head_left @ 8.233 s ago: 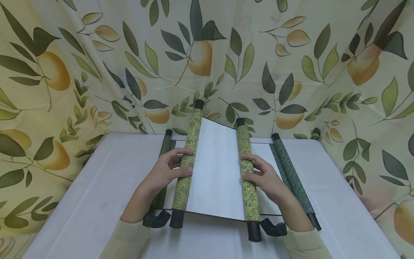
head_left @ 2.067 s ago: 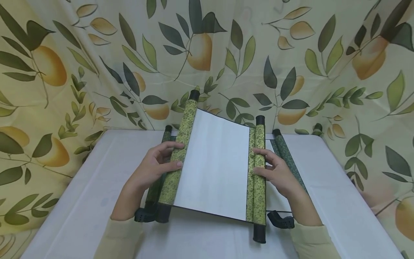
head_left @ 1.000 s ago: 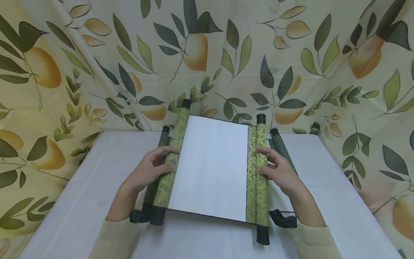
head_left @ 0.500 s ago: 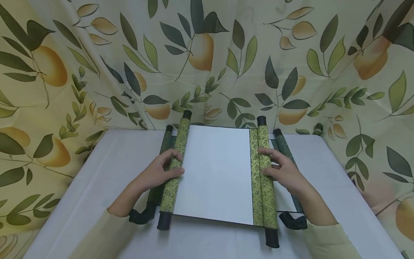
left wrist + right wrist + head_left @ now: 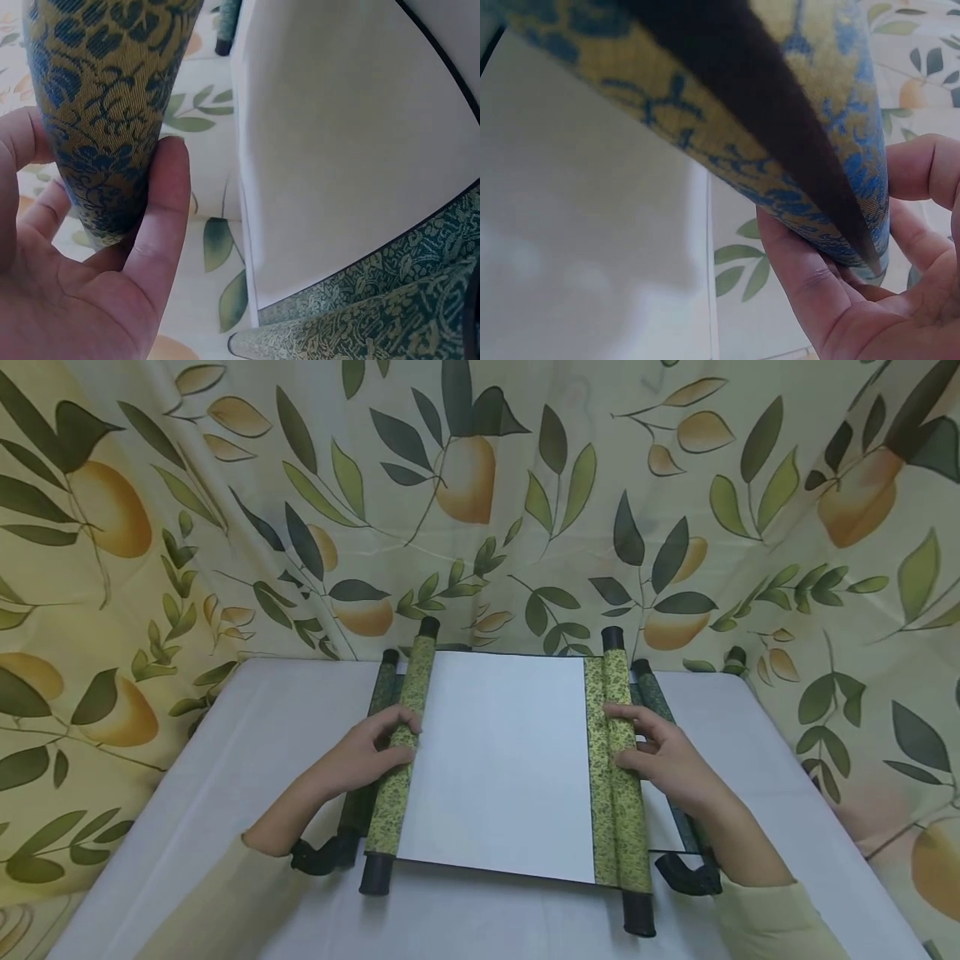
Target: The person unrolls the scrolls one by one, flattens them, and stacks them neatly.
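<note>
A hanging scroll with yellow-green brocade and black end knobs is spread between my hands, its blank white sheet (image 5: pixel 502 760) facing up. My left hand (image 5: pixel 371 752) grips the left roller (image 5: pixel 392 810), thumb on the sheet side. Round the right roller (image 5: pixel 628 810) curl the fingers and thumb of my right hand (image 5: pixel 663 760). A flat brocade strip (image 5: pixel 600 777) shows beside that roller. Both wrist views show the patterned roller (image 5: pixel 112 112) (image 5: pixel 855 172) between thumb and fingers. Beneath it lies a second scroll with dark green rollers (image 5: pixel 360 806), its white sheet (image 5: pixel 660 822) mostly covered.
Both scrolls are over a white-covered table (image 5: pixel 225 760). Behind it hangs a curtain (image 5: pixel 555 543) printed with fruit and leaves. A black wrist strap (image 5: pixel 686 875) sits at my right wrist, another (image 5: pixel 322 856) at my left.
The rollers have moved apart, so more white sheet shows and the brocade strip at the right has come out. The raised left side has come down, leaving the scroll flatter.
</note>
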`<state>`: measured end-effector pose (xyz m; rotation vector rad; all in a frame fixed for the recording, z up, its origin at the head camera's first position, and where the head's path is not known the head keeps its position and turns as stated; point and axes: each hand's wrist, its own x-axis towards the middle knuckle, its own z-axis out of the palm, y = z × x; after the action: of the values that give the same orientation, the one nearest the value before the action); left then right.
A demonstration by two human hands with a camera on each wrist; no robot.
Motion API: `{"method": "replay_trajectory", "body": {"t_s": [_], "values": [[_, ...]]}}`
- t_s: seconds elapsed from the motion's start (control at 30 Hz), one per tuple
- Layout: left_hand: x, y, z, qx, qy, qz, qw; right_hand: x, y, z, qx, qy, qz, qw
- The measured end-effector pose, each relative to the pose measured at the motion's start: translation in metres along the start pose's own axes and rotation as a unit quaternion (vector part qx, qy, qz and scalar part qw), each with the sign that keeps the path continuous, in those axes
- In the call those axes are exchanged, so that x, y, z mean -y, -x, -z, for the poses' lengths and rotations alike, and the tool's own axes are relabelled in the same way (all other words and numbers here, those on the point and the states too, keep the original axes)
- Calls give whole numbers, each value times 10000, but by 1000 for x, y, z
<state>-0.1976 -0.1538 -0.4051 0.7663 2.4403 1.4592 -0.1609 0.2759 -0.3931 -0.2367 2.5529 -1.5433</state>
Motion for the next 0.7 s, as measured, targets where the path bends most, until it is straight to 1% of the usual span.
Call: {"method": "replay_trajectory", "body": {"t_s": [0.23, 0.47, 0.53, 0.7], "values": [[2, 2, 4, -21, -171, 74, 9998, -2, 0, -1, -4, -15, 55, 10000], [2, 5, 6, -44, -19, 70, 10000, -2, -1, -1, -10, 42, 60, 10000], [2, 4, 7, -53, -8, 89, 9999, -2, -1, -1, -17, 40, 44, 10000], [5, 4, 8, -57, -73, -7, 10000, 0, -1, 0, -12, 55, 51, 10000]]}}
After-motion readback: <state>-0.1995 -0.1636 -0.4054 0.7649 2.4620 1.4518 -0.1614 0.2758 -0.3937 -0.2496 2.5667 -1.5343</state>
